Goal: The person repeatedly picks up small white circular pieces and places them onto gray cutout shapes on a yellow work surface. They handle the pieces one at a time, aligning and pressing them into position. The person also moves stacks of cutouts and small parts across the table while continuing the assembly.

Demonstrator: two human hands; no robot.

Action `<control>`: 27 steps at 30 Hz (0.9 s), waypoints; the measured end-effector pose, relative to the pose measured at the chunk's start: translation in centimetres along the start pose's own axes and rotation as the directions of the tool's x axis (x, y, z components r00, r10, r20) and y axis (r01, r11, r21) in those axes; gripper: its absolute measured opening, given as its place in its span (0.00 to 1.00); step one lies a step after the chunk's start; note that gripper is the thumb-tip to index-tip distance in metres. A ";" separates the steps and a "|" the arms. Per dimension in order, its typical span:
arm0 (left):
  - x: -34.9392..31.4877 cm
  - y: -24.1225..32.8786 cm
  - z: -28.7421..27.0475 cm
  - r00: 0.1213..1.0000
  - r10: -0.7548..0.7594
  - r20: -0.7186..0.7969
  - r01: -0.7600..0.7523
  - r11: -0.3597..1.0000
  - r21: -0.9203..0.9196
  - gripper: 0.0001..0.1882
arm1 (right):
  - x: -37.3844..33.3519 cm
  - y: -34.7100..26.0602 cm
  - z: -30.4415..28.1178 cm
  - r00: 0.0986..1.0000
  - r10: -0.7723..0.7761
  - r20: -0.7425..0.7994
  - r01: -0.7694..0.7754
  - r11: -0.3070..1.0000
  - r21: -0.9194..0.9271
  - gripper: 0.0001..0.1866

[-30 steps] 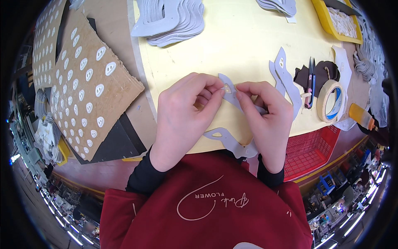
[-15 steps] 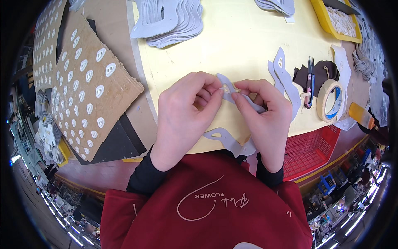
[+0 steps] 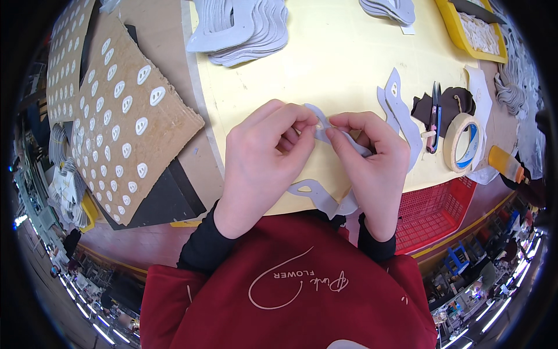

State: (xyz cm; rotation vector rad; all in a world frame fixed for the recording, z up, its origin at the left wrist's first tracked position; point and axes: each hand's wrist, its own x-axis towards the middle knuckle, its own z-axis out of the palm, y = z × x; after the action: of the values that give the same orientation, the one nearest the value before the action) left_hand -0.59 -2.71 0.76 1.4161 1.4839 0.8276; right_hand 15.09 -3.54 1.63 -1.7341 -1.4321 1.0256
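Note:
Over the yellow sheet (image 3: 244, 96), both my hands meet at a curved grey cut-out piece (image 3: 353, 144) that looks like a soft shoe part. My left hand (image 3: 264, 160) is closed, thumb and forefinger pinched at the small opening near the piece's upper end. Whether a tiny white part sits under those fingertips, I cannot tell. My right hand (image 3: 375, 154) pinches the piece's edge just to the right, its other fingers curled. Below them lies another grey piece (image 3: 317, 191), partly hidden by my right wrist. Two overlapping grey pieces (image 3: 401, 116) rest to the right.
Cardboard (image 3: 116, 128) dotted with small white oval parts stands left. Grey stacks (image 3: 241, 35) lie at the back. Snips (image 3: 435, 119), dark scraps (image 3: 459, 96) and a tape roll (image 3: 462, 142) are right, beyond them an orange-capped bottle (image 3: 505, 163). A yellow tray (image 3: 459, 35) sits far right, a red basket (image 3: 433, 212) below.
My left fingertips have shifted slightly right, closer to my right thumb, and cover more of the grey piece's opening. My right hand stays pinched in nearly the same place.

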 end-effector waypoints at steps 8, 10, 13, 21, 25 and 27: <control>0.0 0.1 0.1 1.000 0.013 -0.007 -0.013 1.000 0.023 0.04 | 0.0 0.1 0.1 1.000 -0.016 -0.014 0.016 1.000 -0.014 0.07; 0.0 0.1 0.0 1.000 0.014 -0.008 -0.014 1.000 0.023 0.04 | 0.0 0.1 0.1 1.000 -0.027 -0.015 0.026 0.999 -0.029 0.07; 0.0 0.1 0.0 1.000 0.007 -0.003 -0.007 1.000 0.025 0.04 | 0.0 0.2 0.2 0.999 -0.035 -0.025 0.034 0.999 -0.037 0.07; 0.0 0.1 -0.1 1.000 -0.018 0.006 0.018 0.999 0.032 0.05 | 0.1 0.0 0.4 1.000 -0.025 0.007 0.025 0.998 -0.055 0.06; 0.0 0.1 -0.1 1.000 -0.010 0.005 0.010 1.000 0.012 0.05 | 0.2 -0.3 0.2 0.998 -0.046 0.034 0.050 0.991 -0.124 0.07; 0.0 0.0 0.0 1.000 0.006 -0.004 -0.006 1.000 -0.002 0.05 | 0.2 -0.4 0.3 0.998 -0.055 0.033 0.059 0.989 -0.137 0.07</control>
State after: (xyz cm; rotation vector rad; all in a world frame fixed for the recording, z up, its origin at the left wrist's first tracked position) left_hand -0.59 -2.69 0.79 1.4191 1.4813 0.8359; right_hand 14.70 -3.22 1.78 -1.7712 -1.5949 0.9443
